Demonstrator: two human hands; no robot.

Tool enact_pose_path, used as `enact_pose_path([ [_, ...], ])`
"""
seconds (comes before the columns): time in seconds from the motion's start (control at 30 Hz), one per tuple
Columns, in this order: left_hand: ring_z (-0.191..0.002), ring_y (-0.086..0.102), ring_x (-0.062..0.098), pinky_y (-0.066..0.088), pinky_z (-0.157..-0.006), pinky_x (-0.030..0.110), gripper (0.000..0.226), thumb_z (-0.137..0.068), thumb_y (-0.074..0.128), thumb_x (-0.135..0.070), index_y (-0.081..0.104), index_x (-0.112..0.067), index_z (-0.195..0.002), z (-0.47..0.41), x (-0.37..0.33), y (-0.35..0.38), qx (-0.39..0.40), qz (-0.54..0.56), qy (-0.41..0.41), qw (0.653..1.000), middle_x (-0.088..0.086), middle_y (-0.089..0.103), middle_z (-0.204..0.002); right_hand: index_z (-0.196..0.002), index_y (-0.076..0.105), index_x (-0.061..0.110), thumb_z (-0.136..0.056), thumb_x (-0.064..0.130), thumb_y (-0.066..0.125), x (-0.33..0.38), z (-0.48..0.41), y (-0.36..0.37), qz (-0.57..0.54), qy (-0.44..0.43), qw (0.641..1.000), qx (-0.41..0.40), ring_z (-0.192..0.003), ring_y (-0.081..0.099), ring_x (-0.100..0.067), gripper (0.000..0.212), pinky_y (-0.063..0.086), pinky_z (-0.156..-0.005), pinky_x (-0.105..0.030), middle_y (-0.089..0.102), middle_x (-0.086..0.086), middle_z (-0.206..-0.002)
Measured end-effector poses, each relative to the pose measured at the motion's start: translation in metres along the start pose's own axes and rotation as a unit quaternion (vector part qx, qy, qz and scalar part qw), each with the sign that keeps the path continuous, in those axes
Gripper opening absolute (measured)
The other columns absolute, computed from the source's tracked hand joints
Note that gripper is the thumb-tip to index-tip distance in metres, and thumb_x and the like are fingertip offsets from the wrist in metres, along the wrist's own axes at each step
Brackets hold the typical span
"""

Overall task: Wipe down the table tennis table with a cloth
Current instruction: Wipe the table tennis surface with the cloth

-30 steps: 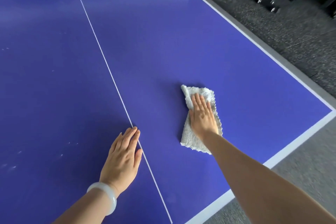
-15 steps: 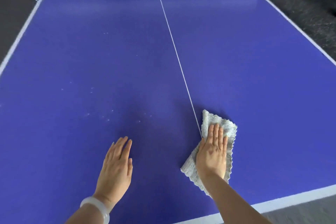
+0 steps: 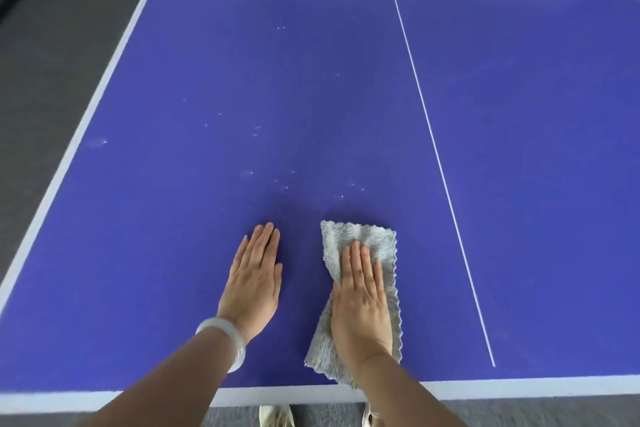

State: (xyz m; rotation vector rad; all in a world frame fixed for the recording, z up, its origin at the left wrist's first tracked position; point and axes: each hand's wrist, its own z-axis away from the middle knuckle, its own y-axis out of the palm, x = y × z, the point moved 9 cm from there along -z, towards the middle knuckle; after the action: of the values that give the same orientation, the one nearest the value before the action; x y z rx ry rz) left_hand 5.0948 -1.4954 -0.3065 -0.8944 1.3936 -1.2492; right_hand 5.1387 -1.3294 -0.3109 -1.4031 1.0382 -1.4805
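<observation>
While the right hand (image 3: 362, 302) lies palm down on the cloth (image 3: 363, 236), we note its fingers (image 3: 356, 260) are straight and close together, pressing the fabric flat without curling round it.

- Cloth: grey, fluffy, folded into a long strip running 12 to 6 o'clock under the hand. Its far end shows beyond the fingertips. Its near end reaches the white end line (image 3: 519, 386).
- Position in view: cloth and right hand sit at roughly 5 o'clock, on the near part of the blue desk (image 3: 311, 80).
- Left hand (image 3: 254, 284): at 9 o'clock of the cloth, just beside it and not touching. It lies palm down on bare desk, with its fingers (image 3: 265, 243) straight and together, holding nothing.
- Pale bracelet (image 3: 225, 340) on the left wrist.
- Pale specks (image 3: 285, 187) are scattered on the surface at 12 o'clock of both hands, spreading toward 11 o'clock.
- Thin white centre line (image 3: 433, 142) runs at 3 o'clock of the cloth, apart from it.
- Dark grey floor (image 3: 52, 45) lies beyond the desk's white side edge at 9 to 10 o'clock.
- Light shoe tips (image 3: 275, 416) show at 6 o'clock, below the near edge.
</observation>
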Motion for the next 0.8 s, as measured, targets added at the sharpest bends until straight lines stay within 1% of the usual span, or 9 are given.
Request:
enact_pose_path([
  [0.13, -0.148, 0.024, 0.024, 0.011, -0.122, 0.035, 0.050, -0.104, 0.033, -0.025, 0.034, -0.006, -0.150, 0.006, 0.014, -0.007, 0.016, 0.027, 0.062, 0.998, 0.007, 0.026, -0.159, -0.156, 0.018, 0.009, -0.099, 0.009, 0.044, -0.044, -0.009, -0.013, 0.056, -0.086, 0.994, 0.030, -0.153, 0.004, -0.023, 0.062, -0.007, -0.122, -0.030, 0.007, -0.003, -0.164],
  [0.2, -0.143, 0.036, 0.029, 0.020, -0.119, 0.040, 0.052, -0.101, 0.028, -0.027, 0.045, -0.003, -0.144, 0.019, 0.040, -0.016, 0.003, -0.001, 0.052, 0.999, 0.013, 0.038, -0.153, -0.156, 0.022, 0.010, -0.103, 0.010, 0.040, -0.087, -0.011, -0.031, 0.027, 0.002, 1.000, 0.002, -0.153, 0.005, -0.018, 0.056, -0.006, -0.123, -0.026, 0.010, -0.001, -0.163],
  [0.27, -0.143, 0.035, 0.030, 0.023, -0.119, 0.043, 0.057, -0.099, 0.022, -0.031, 0.044, -0.004, -0.145, 0.036, 0.073, -0.023, -0.010, -0.015, -0.002, 1.000, 0.013, 0.038, -0.153, -0.156, 0.021, 0.007, -0.106, 0.017, 0.030, -0.105, -0.004, -0.040, 0.016, 0.102, 0.994, -0.043, -0.153, 0.005, -0.016, 0.053, 0.003, -0.126, -0.034, 0.015, -0.004, -0.165],
  [0.37, -0.146, 0.028, 0.028, 0.020, -0.120, 0.044, 0.058, -0.100, 0.019, -0.031, 0.034, -0.006, -0.150, 0.053, 0.086, -0.017, -0.010, -0.016, -0.016, 1.000, 0.012, 0.030, -0.158, -0.156, 0.009, 0.003, -0.105, 0.016, 0.016, -0.057, 0.012, -0.023, 0.011, 0.164, 0.983, -0.081, -0.153, -0.003, -0.020, 0.053, 0.003, -0.126, -0.040, 0.006, -0.009, -0.165],
  [0.43, -0.147, 0.027, 0.029, 0.022, -0.120, 0.047, 0.058, -0.099, 0.018, -0.028, 0.033, -0.005, -0.151, 0.053, 0.083, -0.014, -0.015, -0.024, -0.019, 0.999, 0.012, 0.028, -0.158, -0.156, 0.005, 0.003, -0.103, 0.009, 0.026, 0.011, 0.025, -0.003, 0.010, 0.100, 0.992, -0.077, -0.153, -0.007, -0.024, 0.057, 0.000, -0.126, -0.040, 0.002, -0.011, -0.165],
  [0.57, -0.148, 0.024, 0.029, 0.021, -0.120, 0.049, 0.058, -0.098, 0.020, -0.025, 0.035, -0.002, -0.149, 0.054, 0.084, -0.009, -0.021, -0.031, -0.020, 0.999, 0.013, 0.028, -0.158, -0.152, 0.032, 0.005, -0.095, 0.018, 0.030, 0.125, 0.052, 0.035, 0.036, -0.130, 0.990, -0.036, -0.150, 0.022, -0.024, 0.059, 0.017, -0.123, -0.041, 0.027, -0.010, -0.161],
  [0.67, -0.149, 0.019, 0.027, 0.017, -0.121, 0.046, 0.058, -0.099, 0.018, -0.027, 0.032, -0.005, -0.151, 0.054, 0.088, -0.009, -0.025, -0.025, -0.026, 0.999, 0.011, 0.025, -0.160, -0.157, 0.013, 0.008, -0.103, 0.027, 0.015, 0.092, 0.057, 0.031, 0.094, -0.224, 0.969, 0.049, -0.154, 0.001, -0.024, 0.058, 0.008, -0.126, -0.041, 0.006, -0.008, -0.166],
  [0.73, -0.150, 0.019, 0.026, 0.017, -0.122, 0.046, 0.059, -0.099, 0.015, -0.028, 0.030, -0.006, -0.152, 0.054, 0.086, -0.010, -0.022, -0.025, -0.030, 0.999, 0.010, 0.024, -0.160, -0.156, 0.019, 0.008, -0.103, 0.027, 0.017, 0.027, 0.046, 0.005, 0.085, -0.152, 0.985, 0.012, -0.153, 0.008, -0.023, 0.057, 0.009, -0.124, -0.039, 0.013, -0.007, -0.165],
  [0.8, -0.150, 0.017, 0.025, 0.016, -0.122, 0.045, 0.060, -0.099, 0.014, -0.029, 0.028, -0.008, -0.153, 0.053, 0.086, -0.009, -0.019, -0.022, -0.032, 0.999, 0.009, 0.022, -0.161, -0.154, 0.028, 0.004, -0.101, 0.028, 0.022, -0.054, 0.031, -0.024, 0.055, 0.012, 0.998, -0.027, -0.152, 0.016, -0.025, 0.058, 0.014, -0.123, -0.043, 0.024, -0.010, -0.162],
])
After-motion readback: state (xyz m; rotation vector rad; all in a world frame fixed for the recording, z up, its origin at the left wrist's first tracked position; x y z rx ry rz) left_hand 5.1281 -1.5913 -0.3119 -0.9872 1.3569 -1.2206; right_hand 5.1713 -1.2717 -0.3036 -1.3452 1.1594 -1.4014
